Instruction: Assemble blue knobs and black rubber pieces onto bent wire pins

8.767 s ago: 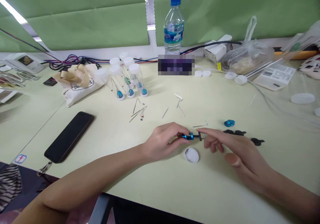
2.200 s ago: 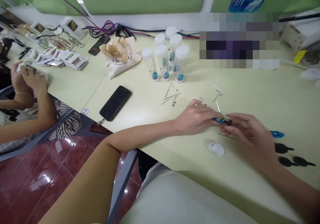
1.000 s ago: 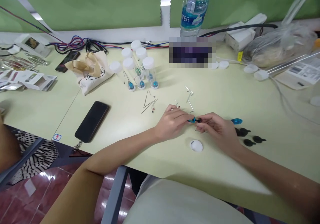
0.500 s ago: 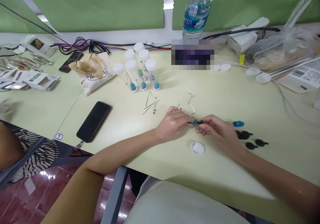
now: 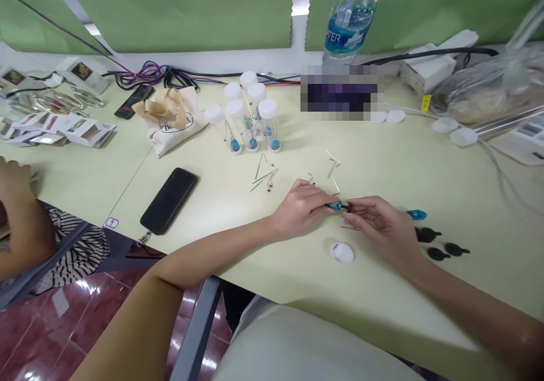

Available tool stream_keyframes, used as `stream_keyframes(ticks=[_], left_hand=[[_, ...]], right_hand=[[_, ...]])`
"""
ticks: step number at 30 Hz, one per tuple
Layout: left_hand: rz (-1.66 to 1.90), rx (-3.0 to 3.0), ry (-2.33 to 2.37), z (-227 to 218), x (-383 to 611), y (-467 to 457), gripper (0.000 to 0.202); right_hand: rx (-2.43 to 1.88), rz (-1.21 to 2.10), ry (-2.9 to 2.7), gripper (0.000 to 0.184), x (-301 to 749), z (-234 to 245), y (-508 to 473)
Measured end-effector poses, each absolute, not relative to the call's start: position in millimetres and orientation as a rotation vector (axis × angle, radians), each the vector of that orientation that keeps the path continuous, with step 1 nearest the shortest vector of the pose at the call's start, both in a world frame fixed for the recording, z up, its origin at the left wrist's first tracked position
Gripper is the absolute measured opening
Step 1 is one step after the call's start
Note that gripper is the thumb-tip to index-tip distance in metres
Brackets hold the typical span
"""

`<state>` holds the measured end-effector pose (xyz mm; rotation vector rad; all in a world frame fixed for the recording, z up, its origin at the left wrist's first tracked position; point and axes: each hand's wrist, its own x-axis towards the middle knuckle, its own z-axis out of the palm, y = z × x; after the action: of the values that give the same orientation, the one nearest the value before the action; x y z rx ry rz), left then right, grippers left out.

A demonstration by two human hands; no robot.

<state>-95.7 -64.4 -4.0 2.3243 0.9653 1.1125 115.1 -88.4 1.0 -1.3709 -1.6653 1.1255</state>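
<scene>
Pinched at its left end by my left hand (image 5: 297, 211) is a small blue-and-black part (image 5: 338, 206), its metallic blue middle showing between my hands. My right hand (image 5: 385, 222) grips the black round end on the other side, thumb and fingers closed. A thin metal rod (image 5: 346, 227) juts out below my right fingers; whether they hold it I cannot tell. Just under my hands lies a white round cap (image 5: 342, 252). Beside my right wrist are another blue piece (image 5: 417, 215) and several black round pieces with stems (image 5: 454, 249). Hex keys (image 5: 334, 180) lie beyond my fingers.
Clear tubes with white lids (image 5: 268, 109) stand behind, near a cloth pouch (image 5: 181, 128). A black phone (image 5: 169, 200) and bent metal pins (image 5: 264, 178) lie leftward. A water bottle (image 5: 349, 32) is at the back. Another person's arm (image 5: 25, 222) rests at far left.
The view has shifted, so the scene sits slightly farther right. My hands keep hold of the part, and more of its blue middle shows. The other person's hand has come into view at left.
</scene>
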Motion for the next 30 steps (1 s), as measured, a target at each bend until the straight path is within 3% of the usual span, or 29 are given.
stream_keyframes(ticks=[22,30], left_hand=[[1.099,2.355,0.964,-4.9,-95.0,-65.5,0.018],[0.920,2.352,1.030,-3.8,-96.6,-62.8,0.020]], right_hand=[[-1.312,1.185,-1.633,0.020,116.8,-3.9,-86.2],[-1.332,1.201,-1.556,0.020,114.4,-3.7,-84.0]])
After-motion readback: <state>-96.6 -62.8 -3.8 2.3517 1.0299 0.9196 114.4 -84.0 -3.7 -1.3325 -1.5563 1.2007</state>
